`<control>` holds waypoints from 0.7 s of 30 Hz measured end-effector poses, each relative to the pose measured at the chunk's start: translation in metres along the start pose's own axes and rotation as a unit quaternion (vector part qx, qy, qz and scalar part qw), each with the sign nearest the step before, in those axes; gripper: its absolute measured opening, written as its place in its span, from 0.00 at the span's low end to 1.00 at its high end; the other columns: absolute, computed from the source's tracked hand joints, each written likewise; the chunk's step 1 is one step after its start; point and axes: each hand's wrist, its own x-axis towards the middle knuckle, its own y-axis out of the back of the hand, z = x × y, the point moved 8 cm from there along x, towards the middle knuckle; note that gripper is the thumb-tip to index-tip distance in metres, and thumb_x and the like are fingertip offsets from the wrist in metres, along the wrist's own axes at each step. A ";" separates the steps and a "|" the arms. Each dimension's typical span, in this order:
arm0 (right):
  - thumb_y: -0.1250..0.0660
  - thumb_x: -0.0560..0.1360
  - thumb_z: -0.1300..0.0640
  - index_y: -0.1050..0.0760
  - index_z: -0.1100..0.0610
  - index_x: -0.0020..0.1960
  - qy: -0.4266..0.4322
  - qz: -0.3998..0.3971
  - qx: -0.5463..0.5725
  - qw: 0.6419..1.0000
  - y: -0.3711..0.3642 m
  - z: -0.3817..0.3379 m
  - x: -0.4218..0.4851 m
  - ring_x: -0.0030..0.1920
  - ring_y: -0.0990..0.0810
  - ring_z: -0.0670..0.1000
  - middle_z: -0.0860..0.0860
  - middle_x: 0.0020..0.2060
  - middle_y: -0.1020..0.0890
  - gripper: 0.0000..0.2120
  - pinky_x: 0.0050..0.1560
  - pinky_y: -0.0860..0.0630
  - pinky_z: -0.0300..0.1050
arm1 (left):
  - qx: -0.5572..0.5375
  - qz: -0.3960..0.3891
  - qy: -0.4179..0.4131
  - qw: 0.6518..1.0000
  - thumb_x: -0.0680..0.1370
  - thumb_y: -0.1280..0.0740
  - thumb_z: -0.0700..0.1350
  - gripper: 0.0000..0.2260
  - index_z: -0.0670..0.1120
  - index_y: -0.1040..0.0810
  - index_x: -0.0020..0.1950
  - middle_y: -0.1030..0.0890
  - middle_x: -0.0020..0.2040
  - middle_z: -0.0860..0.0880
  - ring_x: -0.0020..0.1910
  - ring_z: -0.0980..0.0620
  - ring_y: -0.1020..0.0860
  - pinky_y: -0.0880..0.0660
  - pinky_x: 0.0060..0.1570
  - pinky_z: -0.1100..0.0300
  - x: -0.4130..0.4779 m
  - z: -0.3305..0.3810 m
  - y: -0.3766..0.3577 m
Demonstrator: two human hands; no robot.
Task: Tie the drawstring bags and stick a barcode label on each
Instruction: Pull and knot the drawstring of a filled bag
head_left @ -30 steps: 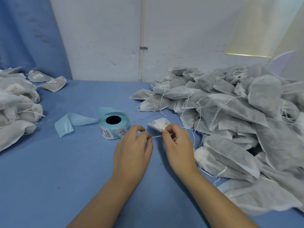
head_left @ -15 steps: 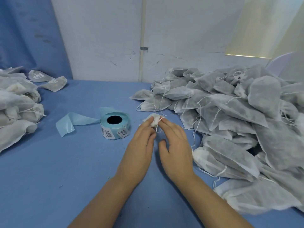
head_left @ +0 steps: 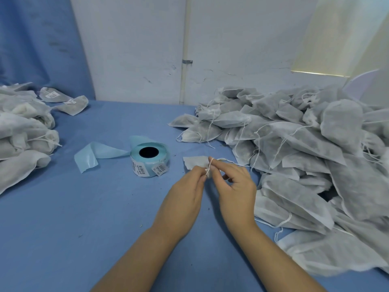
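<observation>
- Mid-tie: the left hand (head_left: 185, 194) pinches the small drawstring bag (head_left: 194, 162) over the bench (head_left: 84, 207); the right hand (head_left: 235, 190) pinches its drawstring (head_left: 211, 162), looped over a finger.
- No label shows on it; the label roll (head_left: 149, 162) stands beside.
- Labelled bags (head_left: 52, 94) lie left; a big untied heap (head_left: 294, 144) lies right, so most remains.

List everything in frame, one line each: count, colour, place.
small bag: one, white, centre, at the fingertips
drawstring: one, white, looped round the right index finger
label roll: one, light blue, hole up, left of the hands
liner strip: one, light blue, trailing left from the roll
right pile: many bags, grey-white, right side of the table
left pile: many bags, grey-white, left edge; two at the back show labels
table: one, blue cover
wall: white, behind the table
left hand: one, pinches the small bag
right hand: one, pinches the drawstring
</observation>
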 end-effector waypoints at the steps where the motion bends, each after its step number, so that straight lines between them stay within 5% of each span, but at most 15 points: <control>1: 0.29 0.74 0.60 0.18 0.42 0.47 -0.020 0.002 0.023 1.000 0.000 0.003 0.001 0.45 0.26 0.41 0.33 0.43 0.18 0.12 0.47 0.31 0.30 | -0.001 0.001 0.006 1.000 0.82 0.45 0.49 0.08 0.50 0.28 0.50 0.21 0.42 0.52 0.41 0.54 0.25 0.29 0.44 0.58 0.000 -0.002 0.000; 5: 0.27 0.72 0.61 0.16 0.46 0.43 -0.087 0.020 0.135 0.987 0.002 0.013 0.003 0.45 0.20 0.47 0.40 0.42 0.15 0.10 0.46 0.26 0.36 | -0.124 0.046 0.083 0.988 0.82 0.43 0.47 0.08 0.56 0.29 0.44 0.18 0.40 0.56 0.41 0.55 0.20 0.23 0.42 0.61 0.004 -0.017 0.007; 9: 0.27 0.71 0.60 0.17 0.37 0.39 -0.061 -0.021 0.128 0.990 -0.005 0.002 0.001 0.47 0.20 0.47 0.38 0.42 0.15 0.15 0.46 0.27 0.32 | -0.207 0.082 0.122 0.967 0.82 0.43 0.45 0.13 0.61 0.28 0.41 0.17 0.37 0.55 0.36 0.56 0.18 0.22 0.36 0.63 0.005 -0.023 0.014; 15: 0.26 0.71 0.57 0.17 0.42 0.42 -0.007 -0.083 0.014 0.996 -0.016 -0.007 -0.002 0.49 0.26 0.40 0.37 0.40 0.16 0.08 0.47 0.31 0.31 | -0.104 0.128 0.115 0.980 0.82 0.44 0.49 0.09 0.60 0.32 0.44 0.20 0.33 0.53 0.28 0.57 0.21 0.28 0.31 0.60 0.000 -0.021 0.025; 18: 0.27 0.72 0.56 0.16 0.47 0.41 0.021 -0.081 -0.057 0.995 -0.016 -0.010 -0.002 0.48 0.28 0.41 0.39 0.40 0.17 0.04 0.48 0.31 0.34 | 0.033 0.160 0.036 0.986 0.81 0.42 0.47 0.08 0.58 0.32 0.44 0.26 0.40 0.59 0.38 0.68 0.26 0.34 0.37 0.68 -0.003 -0.003 0.030; 21: 0.27 0.71 0.57 0.18 0.52 0.39 0.047 -0.058 -0.098 0.992 -0.014 -0.015 -0.003 0.47 0.27 0.45 0.41 0.38 0.19 0.03 0.46 0.31 0.36 | -0.030 0.170 0.028 0.985 0.81 0.39 0.41 0.08 0.54 0.27 0.46 0.23 0.48 0.61 0.43 0.65 0.24 0.33 0.42 0.76 -0.005 0.003 0.028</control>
